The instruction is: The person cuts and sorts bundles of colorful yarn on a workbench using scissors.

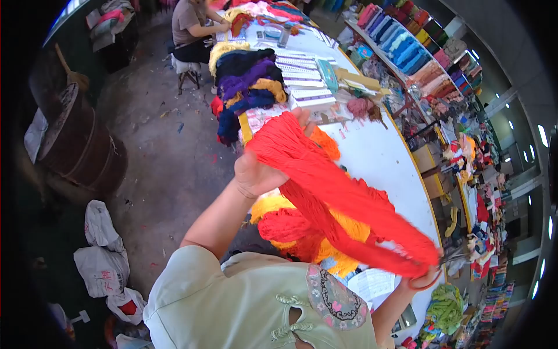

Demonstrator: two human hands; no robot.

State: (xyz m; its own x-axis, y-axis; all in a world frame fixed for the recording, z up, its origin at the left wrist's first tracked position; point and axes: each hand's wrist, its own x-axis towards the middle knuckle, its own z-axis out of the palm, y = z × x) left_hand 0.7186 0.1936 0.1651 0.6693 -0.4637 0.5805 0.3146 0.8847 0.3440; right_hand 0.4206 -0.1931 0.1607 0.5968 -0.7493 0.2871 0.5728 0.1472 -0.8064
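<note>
A white table (401,168) is curving down centre right, grey floor (160,145) stretching left; left hand (258,174) and right hand (426,279) are gripping opposite ends of a red skein (337,180).

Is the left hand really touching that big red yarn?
Touching. The head view shows the red yarn lying right across the left hand, with no gap between them.

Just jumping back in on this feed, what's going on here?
The left hand and right hand hold a red skein stretched out between them. The right hand also seems to have scissors, though that area is blurred. Yellow yarn and another red bundle show below. Farther along the table, a co-worker is seated.
</note>
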